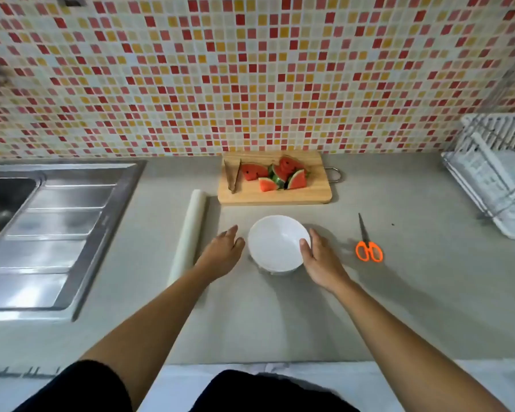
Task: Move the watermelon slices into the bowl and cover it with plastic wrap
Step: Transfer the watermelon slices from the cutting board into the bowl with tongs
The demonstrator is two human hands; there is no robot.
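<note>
At the far left a steel sink (pixel 42 227) is set into the grey desk (pixel 280 322). Next comes the roll of plastic wrap (pixel 189 230), lying lengthwise and untouched. The left hand (pixel 223 252) hovers just beside the white bowl (pixel 275 243), fingers loose and released, holding nothing. The bowl is empty; the right hand (pixel 317 257) cups its right rim, thumb on the edge — a light steadying grasp. Behind it the wooden cutting board (pixel 275 196) carries the watermelon slices (pixel 275 175), red wedges with green rind, heaped together beside a pair of tongs (pixel 232 176). Orange scissors (pixel 368 246) lie to the right, then a dish rack (pixel 494 171). The risk, as I judge it: wet wedges may slip on the way to the bowl, and the light bowl could skid if nudged.
</note>
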